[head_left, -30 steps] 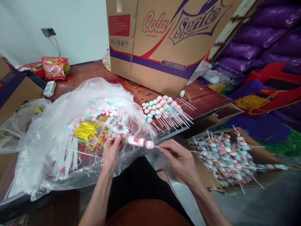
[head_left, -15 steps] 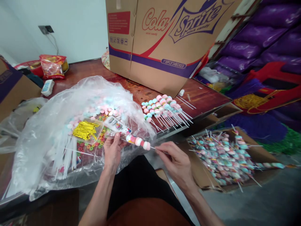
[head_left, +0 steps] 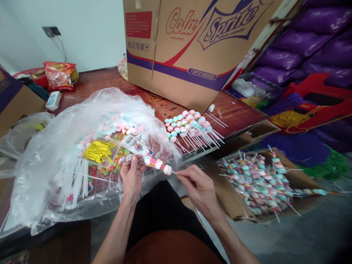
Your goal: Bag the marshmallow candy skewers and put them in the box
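Observation:
A skewer of pink, white and red marshmallows (head_left: 162, 167) lies between my two hands, its far end inside a small clear printed bag (head_left: 149, 160). My left hand (head_left: 132, 179) pinches that bag, thumb on top, at the left. At the other end, my right hand (head_left: 199, 187) grips the white stick (head_left: 174, 172) between thumb and fingertips. Just beyond my left hand lie flat printed bags (head_left: 134, 145) and a packet of gold twist ties (head_left: 99, 151). Loose ring-shaped candies (head_left: 103, 170) and white sticks (head_left: 75, 179) are nearby, on a big clear plastic sheet or bag (head_left: 44, 183).
Unwrapped marshmallow skewers (head_left: 189, 126) are piled on the red-brown table (head_left: 101, 79), before a tall cardboard carton (head_left: 176, 66). An open box (head_left: 233, 201) of wrapped skewers stands lower right. Purple packs (head_left: 321, 44) are stacked behind it.
My right hand has moved a little left, and the skewer sits slightly deeper in the bag. My left hand keeps its hold almost in place. The view has shifted slightly.

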Action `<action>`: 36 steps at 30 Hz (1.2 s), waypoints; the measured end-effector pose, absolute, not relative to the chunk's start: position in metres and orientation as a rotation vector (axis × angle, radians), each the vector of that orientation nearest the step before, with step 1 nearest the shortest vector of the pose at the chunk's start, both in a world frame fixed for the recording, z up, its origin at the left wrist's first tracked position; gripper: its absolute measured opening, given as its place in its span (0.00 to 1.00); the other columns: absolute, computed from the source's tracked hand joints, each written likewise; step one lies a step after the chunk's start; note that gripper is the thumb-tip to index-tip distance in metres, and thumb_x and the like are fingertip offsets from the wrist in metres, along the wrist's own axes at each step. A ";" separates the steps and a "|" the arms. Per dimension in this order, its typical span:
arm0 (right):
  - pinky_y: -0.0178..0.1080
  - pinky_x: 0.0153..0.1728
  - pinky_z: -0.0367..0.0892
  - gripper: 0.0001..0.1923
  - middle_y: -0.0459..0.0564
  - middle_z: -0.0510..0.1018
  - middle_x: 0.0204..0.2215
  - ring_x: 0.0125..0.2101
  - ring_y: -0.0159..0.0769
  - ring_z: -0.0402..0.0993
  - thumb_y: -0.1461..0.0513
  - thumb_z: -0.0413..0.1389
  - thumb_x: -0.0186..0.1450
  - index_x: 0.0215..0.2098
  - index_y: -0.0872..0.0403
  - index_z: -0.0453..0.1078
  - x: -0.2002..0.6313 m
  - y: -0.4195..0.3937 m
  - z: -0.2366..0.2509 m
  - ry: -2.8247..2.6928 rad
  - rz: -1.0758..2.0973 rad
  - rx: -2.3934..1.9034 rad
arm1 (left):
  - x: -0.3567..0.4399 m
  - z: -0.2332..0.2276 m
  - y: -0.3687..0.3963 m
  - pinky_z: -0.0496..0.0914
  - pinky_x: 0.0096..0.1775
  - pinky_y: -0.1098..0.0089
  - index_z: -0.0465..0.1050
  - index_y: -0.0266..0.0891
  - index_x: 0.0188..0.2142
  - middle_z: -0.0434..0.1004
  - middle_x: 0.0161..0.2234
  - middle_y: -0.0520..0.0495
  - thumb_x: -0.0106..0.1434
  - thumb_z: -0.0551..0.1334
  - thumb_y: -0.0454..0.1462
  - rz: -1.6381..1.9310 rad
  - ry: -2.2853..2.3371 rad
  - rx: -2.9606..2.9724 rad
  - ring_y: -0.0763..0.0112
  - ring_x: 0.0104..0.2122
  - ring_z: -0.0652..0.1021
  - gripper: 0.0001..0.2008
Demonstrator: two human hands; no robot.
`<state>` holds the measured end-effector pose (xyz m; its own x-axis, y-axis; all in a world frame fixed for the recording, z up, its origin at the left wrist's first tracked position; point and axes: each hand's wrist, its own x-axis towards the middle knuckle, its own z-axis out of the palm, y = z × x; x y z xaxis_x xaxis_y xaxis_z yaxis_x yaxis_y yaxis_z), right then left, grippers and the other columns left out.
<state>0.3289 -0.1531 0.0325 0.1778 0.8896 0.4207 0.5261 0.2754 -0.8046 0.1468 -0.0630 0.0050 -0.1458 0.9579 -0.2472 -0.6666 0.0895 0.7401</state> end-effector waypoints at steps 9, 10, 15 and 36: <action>0.34 0.28 0.63 0.07 0.45 0.73 0.28 0.29 0.31 0.70 0.68 0.59 0.66 0.34 0.51 0.78 0.331 -0.150 0.027 -1.385 0.515 -1.346 | 0.145 0.005 -0.064 0.75 0.32 0.73 0.76 0.37 0.33 0.82 0.32 0.49 0.53 0.75 0.42 1.398 0.873 0.495 0.70 0.32 0.81 0.14; 0.34 0.28 0.63 0.07 0.45 0.73 0.28 0.28 0.31 0.70 0.68 0.59 0.66 0.34 0.51 0.78 0.331 -0.150 0.026 -1.377 0.509 -1.347 | 0.145 0.006 -0.064 0.75 0.32 0.72 0.76 0.37 0.34 0.82 0.33 0.48 0.53 0.75 0.43 1.386 0.879 0.502 0.70 0.32 0.81 0.15; 0.34 0.28 0.63 0.08 0.45 0.69 0.28 0.28 0.31 0.68 0.68 0.57 0.68 0.37 0.51 0.78 0.324 -0.152 0.021 -1.459 0.404 -1.386 | 0.150 0.010 -0.068 0.75 0.33 0.72 0.72 0.39 0.36 0.81 0.32 0.51 0.54 0.73 0.46 1.360 0.922 0.503 0.72 0.29 0.81 0.17; 0.33 0.29 0.63 0.09 0.44 0.68 0.25 0.27 0.31 0.68 0.64 0.55 0.69 0.32 0.53 0.76 0.301 -0.157 0.018 -1.386 0.698 -1.501 | 0.162 0.012 -0.074 0.76 0.41 0.63 0.74 0.41 0.41 0.84 0.41 0.44 0.57 0.71 0.47 1.286 0.817 0.485 0.59 0.42 0.83 0.17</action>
